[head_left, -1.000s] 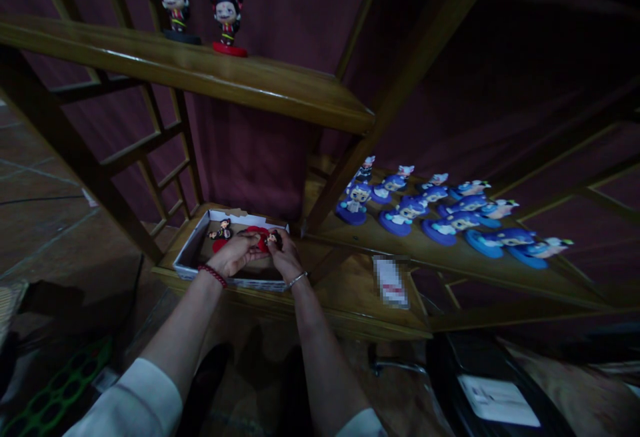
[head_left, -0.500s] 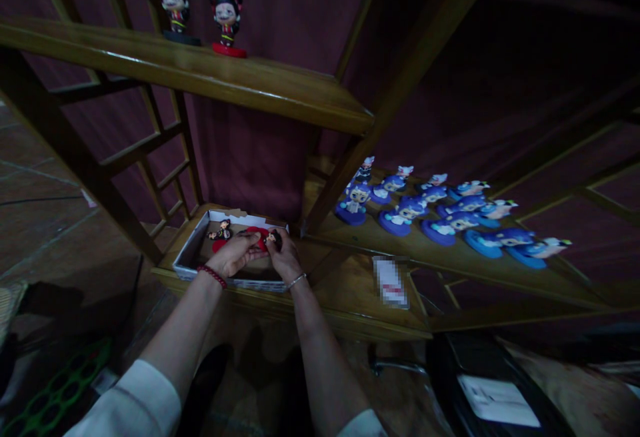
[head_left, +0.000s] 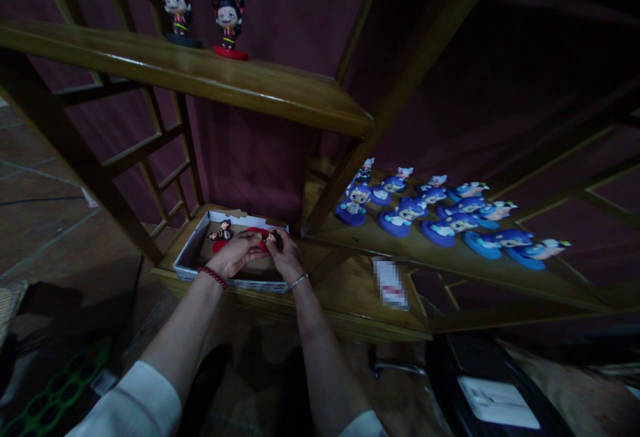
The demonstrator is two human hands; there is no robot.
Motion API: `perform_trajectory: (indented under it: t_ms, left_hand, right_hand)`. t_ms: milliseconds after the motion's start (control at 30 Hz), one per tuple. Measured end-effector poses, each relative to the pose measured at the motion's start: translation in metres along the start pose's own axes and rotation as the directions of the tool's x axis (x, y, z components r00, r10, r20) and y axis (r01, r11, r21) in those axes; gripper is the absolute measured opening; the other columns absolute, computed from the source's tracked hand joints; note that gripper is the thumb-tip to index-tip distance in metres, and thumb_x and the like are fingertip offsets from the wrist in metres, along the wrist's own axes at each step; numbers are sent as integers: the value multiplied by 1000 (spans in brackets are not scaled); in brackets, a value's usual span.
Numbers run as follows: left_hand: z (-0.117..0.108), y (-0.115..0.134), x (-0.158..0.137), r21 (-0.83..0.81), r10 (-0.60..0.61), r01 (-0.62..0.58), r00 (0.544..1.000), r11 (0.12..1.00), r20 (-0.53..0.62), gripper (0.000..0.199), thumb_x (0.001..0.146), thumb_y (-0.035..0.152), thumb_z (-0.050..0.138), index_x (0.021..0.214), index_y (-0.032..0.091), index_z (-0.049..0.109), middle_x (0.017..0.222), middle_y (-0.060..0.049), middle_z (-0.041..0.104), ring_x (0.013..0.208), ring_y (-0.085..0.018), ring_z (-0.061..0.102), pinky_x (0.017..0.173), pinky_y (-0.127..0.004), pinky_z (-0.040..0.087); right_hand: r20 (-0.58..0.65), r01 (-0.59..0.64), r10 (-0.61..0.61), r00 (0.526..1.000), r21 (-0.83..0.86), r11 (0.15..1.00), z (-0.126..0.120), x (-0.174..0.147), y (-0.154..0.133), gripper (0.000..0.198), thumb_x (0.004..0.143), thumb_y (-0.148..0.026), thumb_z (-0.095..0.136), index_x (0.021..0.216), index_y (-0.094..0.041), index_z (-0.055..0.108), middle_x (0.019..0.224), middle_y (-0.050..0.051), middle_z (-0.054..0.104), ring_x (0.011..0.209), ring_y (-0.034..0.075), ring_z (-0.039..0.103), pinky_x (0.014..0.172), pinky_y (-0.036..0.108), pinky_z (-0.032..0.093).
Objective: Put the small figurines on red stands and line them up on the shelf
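Over a shallow white cardboard box point(head_left: 187, 260) on the low shelf, both hands grip one small black-haired figurine point(head_left: 273, 240) with a red round base. My left hand point(head_left: 237, 255), with a red bead bracelet at its wrist, is closed on the base. My right hand point(head_left: 286, 257), wearing a thin bracelet, is closed around the figurine's head end; its body is partly hidden by my fingers. Left of my left hand, another black-haired figurine point(head_left: 221, 230) lies in the box, its red base partly covered by the hand.
Two black-haired figurines, one on a dark base point(head_left: 183, 40) and one on a red base point(head_left: 231, 52), stand on the upper shelf point(head_left: 200, 77). Several blue-haired figurines point(head_left: 406, 214) fill the right shelf. A blurred white packet point(head_left: 391, 282) lies below them. A black chair point(head_left: 480, 384) stands at lower right.
Hardly anything differs. Both hands keep hold of the figurine over the box, and the view has shifted very slightly.
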State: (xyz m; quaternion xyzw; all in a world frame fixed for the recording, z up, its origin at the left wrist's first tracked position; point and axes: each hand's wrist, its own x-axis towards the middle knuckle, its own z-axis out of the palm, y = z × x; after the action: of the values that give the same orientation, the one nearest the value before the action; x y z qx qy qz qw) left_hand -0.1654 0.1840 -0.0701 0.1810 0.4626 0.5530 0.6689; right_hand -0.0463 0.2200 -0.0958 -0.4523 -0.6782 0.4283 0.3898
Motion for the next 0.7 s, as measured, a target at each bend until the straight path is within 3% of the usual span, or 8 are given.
perform_trajectory:
  t_ms: [300, 700]
  left_hand:
    - [-6, -4, 2, 7, 16, -17, 999, 1000, 32, 9, 76, 4, 51, 80, 10, 57, 73, -5, 63, 65, -11, 60, 73, -33, 52]
    - [-4, -3, 3, 21, 1, -2, 999, 1000, 32, 12, 77, 3, 47, 81, 9, 57, 73, -5, 63, 66, -13, 61, 71, -33, 52]
  right_hand:
    - [2, -5, 5, 1000, -94, 996, 0, -2, -2, 24, 74, -23, 49, 97, -19, 56, 87, 2, 62, 79, 14, 57, 76, 28, 45]
    - [71, 41, -38, 997, -34, 999, -3, 0, 3, 30, 75, -20, 49, 104, -22, 54, 99, 1, 62, 88, 14, 57, 84, 29, 44]
